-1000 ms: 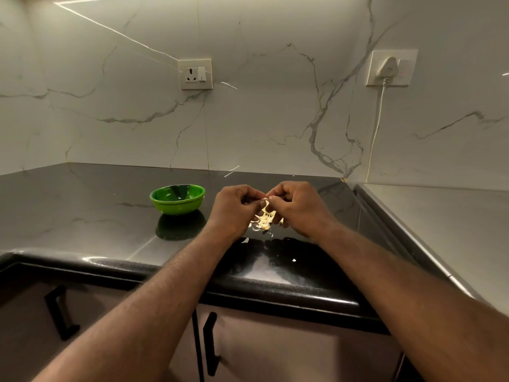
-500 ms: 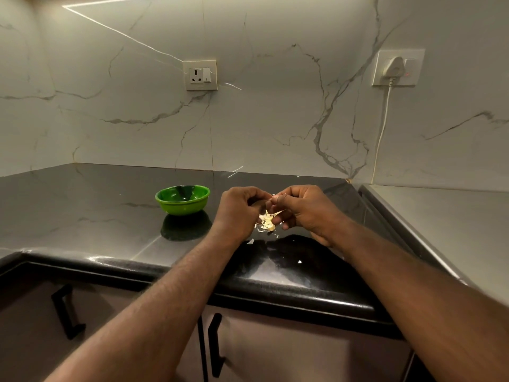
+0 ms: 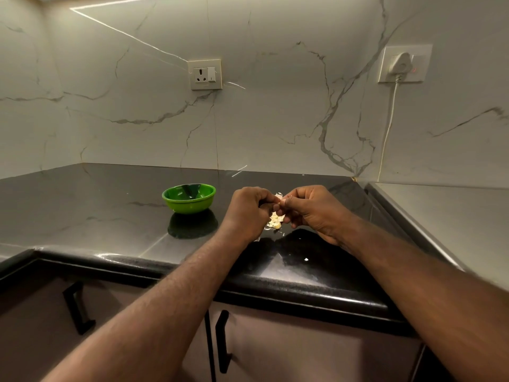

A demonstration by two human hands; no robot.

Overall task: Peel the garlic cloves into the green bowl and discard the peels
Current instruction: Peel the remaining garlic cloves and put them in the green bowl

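Right above the dark surface (image 3: 96, 205), in the head view, the left hand (image 3: 249, 213) and right hand (image 3: 312, 210) meet fingertip to fingertip. The curled fingers (image 3: 286, 201) of both pinch one garlic clove (image 3: 278, 203). It is mostly hidden, and its long axis seems to run left to right between the hands. A white peel (image 3: 278, 194) flake points upward from it. Below lies a small pile (image 3: 275, 224) of garlic bits. The green bowl (image 3: 189, 199) stands upright, near the left hand.

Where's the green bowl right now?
In the head view, the bowl sits on the counter, just left of the left hand, below the socket.
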